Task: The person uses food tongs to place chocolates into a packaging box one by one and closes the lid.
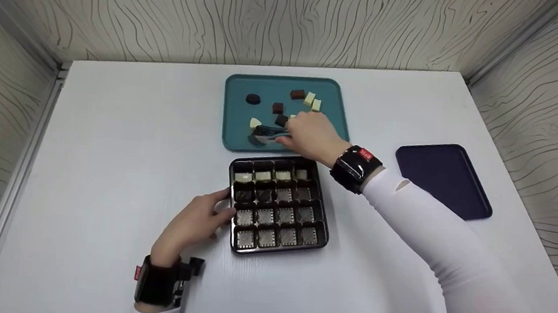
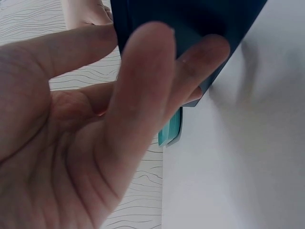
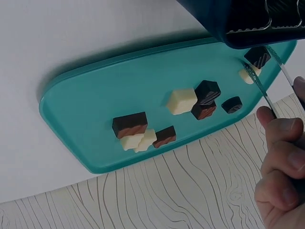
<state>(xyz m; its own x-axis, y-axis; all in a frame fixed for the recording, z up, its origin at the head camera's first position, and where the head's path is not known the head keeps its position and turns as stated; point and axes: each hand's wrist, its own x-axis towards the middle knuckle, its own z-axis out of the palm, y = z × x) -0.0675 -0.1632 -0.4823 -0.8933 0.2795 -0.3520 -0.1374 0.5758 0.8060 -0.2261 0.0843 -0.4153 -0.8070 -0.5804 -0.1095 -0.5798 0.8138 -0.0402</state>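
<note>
My right hand (image 1: 313, 135) grips a pair of tongs (image 3: 260, 87) over the left front of the teal tray (image 1: 239, 81). Between the tong arms is a dark chocolate (image 3: 257, 56), beside a white chocolate (image 1: 254, 123). My left hand (image 1: 198, 220) holds the left side of a black compartmented chocolate box (image 1: 279, 252), thumb at the rim and fingers against the outer wall. White chocolates (image 1: 263, 176) sit in the box's far row, and two dark chocolates (image 1: 264, 195) in the second row. The underside of the box (image 2: 200, 24) shows in the left wrist view.
Several loose chocolates, brown (image 1: 297, 94), white (image 1: 309, 98) and round dark (image 1: 253, 99), lie on the teal tray. A dark purple tray (image 1: 444, 177) lies at the right, partly behind my right sleeve (image 1: 432, 228). Patterned panels (image 1: 269, 21) stand around the white table (image 1: 126, 129).
</note>
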